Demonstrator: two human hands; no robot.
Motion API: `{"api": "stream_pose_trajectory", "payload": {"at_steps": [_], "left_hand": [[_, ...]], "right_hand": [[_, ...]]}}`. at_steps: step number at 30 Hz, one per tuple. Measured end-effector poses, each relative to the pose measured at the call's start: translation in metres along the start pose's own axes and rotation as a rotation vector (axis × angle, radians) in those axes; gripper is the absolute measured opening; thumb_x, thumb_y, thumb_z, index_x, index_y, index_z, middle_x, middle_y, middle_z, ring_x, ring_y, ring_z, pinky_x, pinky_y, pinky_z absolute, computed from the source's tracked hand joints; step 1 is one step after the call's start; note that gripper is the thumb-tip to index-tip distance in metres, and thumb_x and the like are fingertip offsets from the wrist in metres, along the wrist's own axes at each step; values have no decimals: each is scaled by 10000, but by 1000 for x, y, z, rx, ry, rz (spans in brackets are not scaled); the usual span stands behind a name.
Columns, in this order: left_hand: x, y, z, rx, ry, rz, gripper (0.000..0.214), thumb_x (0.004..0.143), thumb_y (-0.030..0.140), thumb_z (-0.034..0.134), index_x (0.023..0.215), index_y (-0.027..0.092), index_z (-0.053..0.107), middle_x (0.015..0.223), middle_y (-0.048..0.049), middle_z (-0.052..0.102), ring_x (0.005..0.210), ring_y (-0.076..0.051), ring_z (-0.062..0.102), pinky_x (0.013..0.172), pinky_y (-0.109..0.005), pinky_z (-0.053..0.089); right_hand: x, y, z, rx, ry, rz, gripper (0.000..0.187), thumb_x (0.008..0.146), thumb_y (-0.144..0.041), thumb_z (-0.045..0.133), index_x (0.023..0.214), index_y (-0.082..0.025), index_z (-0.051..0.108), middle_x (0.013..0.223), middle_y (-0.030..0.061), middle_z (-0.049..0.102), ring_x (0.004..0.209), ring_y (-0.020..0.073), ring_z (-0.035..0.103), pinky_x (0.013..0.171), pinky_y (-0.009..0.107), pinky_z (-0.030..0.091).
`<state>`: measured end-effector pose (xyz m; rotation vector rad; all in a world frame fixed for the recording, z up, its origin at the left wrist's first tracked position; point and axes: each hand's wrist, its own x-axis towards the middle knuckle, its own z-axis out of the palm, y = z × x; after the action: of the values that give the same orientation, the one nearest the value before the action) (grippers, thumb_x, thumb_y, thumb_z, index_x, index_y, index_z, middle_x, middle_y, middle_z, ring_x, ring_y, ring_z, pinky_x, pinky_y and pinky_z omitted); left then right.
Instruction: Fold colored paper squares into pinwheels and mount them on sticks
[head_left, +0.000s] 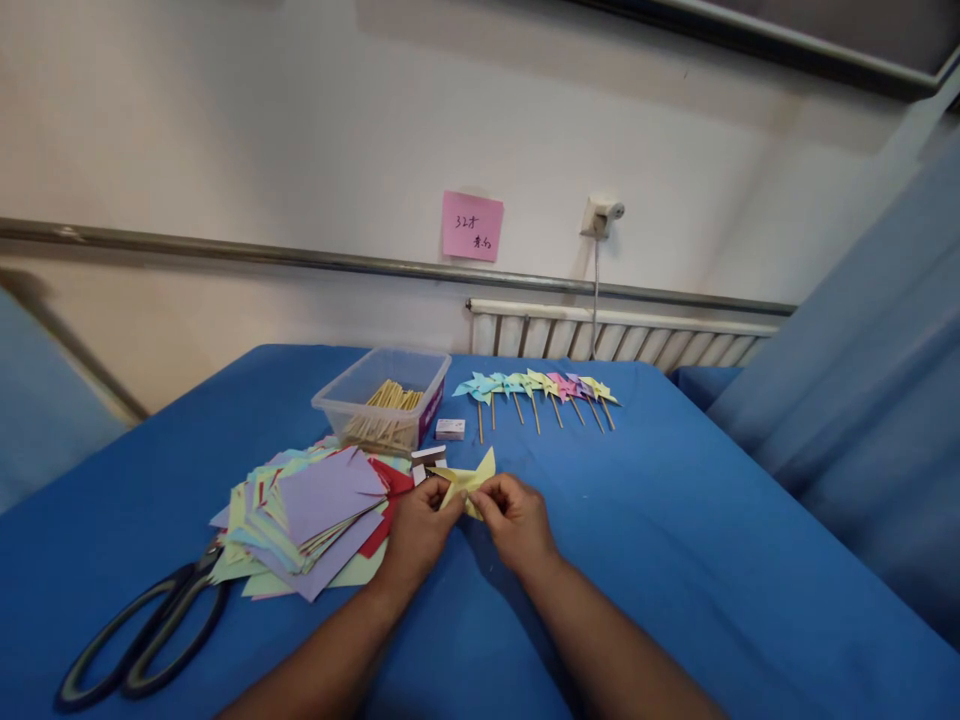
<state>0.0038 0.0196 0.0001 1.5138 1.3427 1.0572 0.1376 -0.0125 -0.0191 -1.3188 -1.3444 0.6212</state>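
A yellow paper pinwheel (474, 478) with folded, pointed blades is held between both hands above the blue table. My left hand (426, 515) pinches its left side, and my right hand (516, 512) pinches it from the right with thumb and finger. No stick shows on this pinwheel; its underside is hidden by my fingers. Just behind my left hand stands a small open box (429, 459), its contents hard to make out. Left of that hand lies a pile of coloured paper squares (330, 495), purple on top, with red, green and yellow sheets showing.
A clear plastic tub (330, 405) holds many wooden sticks (386, 405). Beside it sits a small white box (450, 429). Finished pinwheels (525, 385) on sticks lie in a row at the back. Large scissors (161, 625) rest front left, tips under the paper. The blue-covered table (675, 560) meets a wall.
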Motion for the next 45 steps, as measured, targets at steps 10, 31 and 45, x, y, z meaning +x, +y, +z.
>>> {"api": "stream_pose_trajectory", "payload": {"at_steps": [10, 31, 45], "left_hand": [[1, -12, 5, -86, -43, -10, 230, 648, 370, 679, 602, 173, 569, 555, 41, 556, 542, -129, 510, 519, -221, 368], [6, -15, -5, -84, 136, -24, 263, 701, 427, 646, 678, 170, 603, 544, 37, 553, 497, -122, 496, 497, -223, 378], [5, -13, -4, -190, 102, -73, 312, 642, 458, 702, 646, 164, 598, 516, 35, 556, 470, -112, 477, 467, -215, 360]], "right_hand": [[0, 0, 4, -72, -32, -23, 120, 826, -237, 569, 773, -192, 666, 733, 1, 660, 685, 139, 597, 662, 230, 447], [-11, -12, -12, -461, -632, -96, 59, 769, -222, 645, 814, -203, 679, 816, 5, 684, 749, 133, 600, 668, 212, 397], [-6, -10, -20, -603, -538, -70, 191, 766, -82, 508, 789, -197, 659, 802, 24, 669, 753, 150, 592, 660, 223, 368]]}}
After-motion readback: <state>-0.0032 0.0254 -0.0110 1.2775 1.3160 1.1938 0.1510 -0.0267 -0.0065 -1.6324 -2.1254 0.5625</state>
